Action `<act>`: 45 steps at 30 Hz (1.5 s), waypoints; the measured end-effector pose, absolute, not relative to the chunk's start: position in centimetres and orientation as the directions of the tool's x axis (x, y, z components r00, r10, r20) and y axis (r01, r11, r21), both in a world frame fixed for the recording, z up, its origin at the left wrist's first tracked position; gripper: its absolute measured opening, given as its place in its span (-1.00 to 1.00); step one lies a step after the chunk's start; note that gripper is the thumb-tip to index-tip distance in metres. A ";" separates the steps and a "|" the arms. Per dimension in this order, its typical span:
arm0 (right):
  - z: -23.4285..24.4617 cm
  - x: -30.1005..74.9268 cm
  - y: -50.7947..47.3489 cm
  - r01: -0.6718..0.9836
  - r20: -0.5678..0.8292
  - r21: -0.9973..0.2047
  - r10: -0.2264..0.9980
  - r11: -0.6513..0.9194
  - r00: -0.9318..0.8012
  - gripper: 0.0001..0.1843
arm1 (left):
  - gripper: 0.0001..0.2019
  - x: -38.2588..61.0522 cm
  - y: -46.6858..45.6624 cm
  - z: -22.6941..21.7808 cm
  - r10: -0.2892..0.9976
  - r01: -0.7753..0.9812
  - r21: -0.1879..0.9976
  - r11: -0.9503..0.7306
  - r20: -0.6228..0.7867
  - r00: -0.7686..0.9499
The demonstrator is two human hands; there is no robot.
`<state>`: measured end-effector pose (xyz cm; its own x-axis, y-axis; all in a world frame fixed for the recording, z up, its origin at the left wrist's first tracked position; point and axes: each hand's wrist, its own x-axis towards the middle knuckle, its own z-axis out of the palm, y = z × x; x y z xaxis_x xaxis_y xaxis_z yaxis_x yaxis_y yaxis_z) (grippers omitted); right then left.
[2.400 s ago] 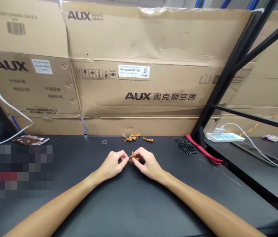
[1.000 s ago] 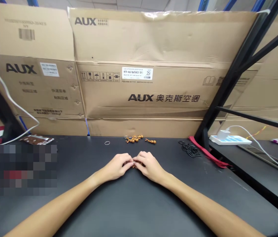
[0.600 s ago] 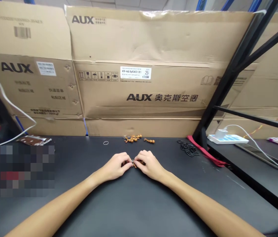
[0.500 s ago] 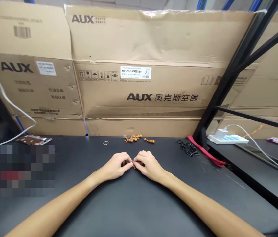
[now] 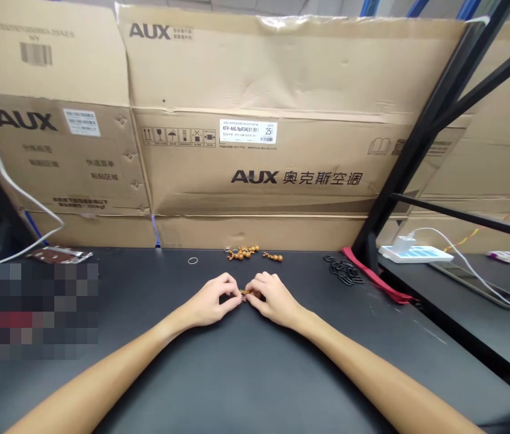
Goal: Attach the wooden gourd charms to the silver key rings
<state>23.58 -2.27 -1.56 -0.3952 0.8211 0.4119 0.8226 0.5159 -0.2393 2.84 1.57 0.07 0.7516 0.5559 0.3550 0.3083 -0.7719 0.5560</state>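
Black tabletop [image 5: 255, 374] stretches out past the person's bare forearms, and both hands meet near its middle. Left hand [image 5: 212, 304] is curled, thumb and fingertips pinching one end of a small strand of orange-brown wooden beads [image 5: 249, 293]. Right hand [image 5: 273, 299] is closed the same way on the other end. The strand sits just above the tabletop between the hands, and its long axis runs nearly level from left to right across the view, with part of it hidden by the fingers. Compared with half a second before, the hands have drawn slightly apart, so more of the strand shows. Farther out, near the table's back edge, lie a cluster of gourd-shaped beads [image 5: 241, 252], a shorter bead piece [image 5: 273, 257] just beside it, and a metal ring [image 5: 193, 260] to their left. To the right are black rings [image 5: 343, 270] and a red strap [image 5: 375, 283]. AUX cardboard boxes [image 5: 255, 175] stand behind it all.
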 end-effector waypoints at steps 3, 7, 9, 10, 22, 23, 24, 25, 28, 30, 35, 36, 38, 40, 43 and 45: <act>-1.7 23.3 -2.5 0.795 0.434 -0.252 0.799 0.552 -0.417 -0.95 | -0.81 3.0 1.4 -0.2 0.556 0.333 0.512 -0.792 0.381 0.738; -1.6 22.7 -2.9 0.763 0.461 -0.242 0.763 0.599 -0.452 -0.94 | -0.82 3.0 1.5 -0.7 0.552 0.366 0.448 -0.816 0.414 0.724; -1.7 22.6 -3.0 0.763 0.468 -0.241 0.761 0.600 -0.450 -0.93 | -0.83 2.9 1.5 -0.9 0.532 0.359 0.420 -0.833 0.430 0.730; -1.7 22.6 -2.9 0.768 0.468 -0.241 0.765 0.593 -0.444 -0.93 | -0.83 2.9 1.5 -1.0 0.521 0.353 0.410 -0.841 0.435 0.734; -1.7 22.8 -2.7 0.777 0.447 -0.317 0.808 0.543 -0.383 -0.92 | -0.87 3.0 1.1 -0.6 0.512 0.399 0.328 -0.856 0.435 0.741; -1.6 22.8 -2.8 0.763 0.446 -0.323 0.801 0.560 -0.399 -0.91 | -0.87 3.0 1.2 -0.6 0.510 0.400 0.322 -0.858 0.439 0.740; -1.6 22.7 -2.8 0.754 0.446 -0.328 0.796 0.570 -0.408 -0.91 | -0.86 3.0 1.2 -0.7 0.506 0.398 0.317 -0.861 0.445 0.739; -1.6 22.7 -2.8 0.749 0.447 -0.331 0.794 0.574 -0.411 -0.91 | -0.85 3.0 1.3 -0.8 0.500 0.393 0.314 -0.864 0.452 0.738; -1.7 22.9 -2.5 0.780 0.452 -0.329 0.814 0.532 -0.365 -0.92 | -0.84 2.9 1.4 -1.0 0.481 0.368 0.317 -0.874 0.466 0.743; -1.8 23.0 -2.3 0.818 0.450 -0.329 0.840 0.472 -0.304 -0.94 | -0.83 2.9 1.4 -0.9 0.467 0.349 0.321 -0.880 0.462 0.754; -1.6 23.2 -2.4 0.802 0.436 -0.361 0.847 0.476 -0.306 -0.93 | -0.86 2.9 1.1 -0.5 0.482 0.365 0.327 -0.872 0.443 0.756; -1.6 23.1 -2.5 0.784 0.436 -0.368 0.838 0.499 -0.329 -0.92 | -0.88 2.9 1.1 -0.6 0.489 0.372 0.328 -0.868 0.442 0.752; -1.5 22.9 -2.7 0.754 0.440 -0.373 0.819 0.540 -0.369 -0.91 | -0.88 2.9 1.1 -0.7 0.494 0.378 0.326 -0.866 0.448 0.745; -1.5 22.8 -2.8 0.747 0.446 -0.365 0.809 0.556 -0.384 -0.91 | -0.87 2.9 1.2 -0.8 0.491 0.372 0.330 -0.867 0.450 0.746; -1.5 22.8 -2.6 0.787 0.435 -0.347 0.831 0.510 -0.346 -0.91 | -0.83 2.9 1.4 -0.9 0.485 0.347 0.358 -0.867 0.448 0.751; -1.4 23.0 -2.5 0.815 0.423 -0.341 0.850 0.469 -0.312 -0.91 | -0.83 2.8 1.5 -0.9 0.485 0.334 0.376 -0.864 0.443 0.754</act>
<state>22.96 -2.51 -1.39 -0.3122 0.8504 0.4235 0.8151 0.4687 -0.3405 2.85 1.51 -0.93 0.7540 0.4846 0.4434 0.3342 -0.8642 0.3761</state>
